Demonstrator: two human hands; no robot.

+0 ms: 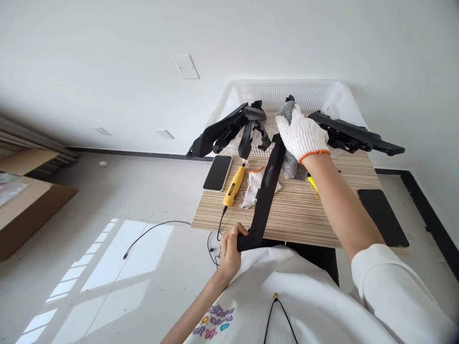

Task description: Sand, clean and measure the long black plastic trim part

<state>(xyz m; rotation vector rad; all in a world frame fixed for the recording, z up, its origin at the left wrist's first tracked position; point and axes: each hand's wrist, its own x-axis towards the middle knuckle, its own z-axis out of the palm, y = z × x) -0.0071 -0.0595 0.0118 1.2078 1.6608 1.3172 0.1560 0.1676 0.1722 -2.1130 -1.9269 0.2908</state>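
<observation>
Black strip extends past the table edge; left hand grips it, right hand holds grey cloth.

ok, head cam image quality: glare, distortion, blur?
All head view: bright window-shaped light patches on the floor; apparent wide-angle stretch toward the lower-right sleeve; yellow tool and gloved right hand fairly sharp, no obvious motion blur; dark strip in the left hand shows little surface detail.

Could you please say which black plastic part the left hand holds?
The long black plastic strip, its near end in the bare left hand; the left part and right part jut from the white plastic basket.
</observation>
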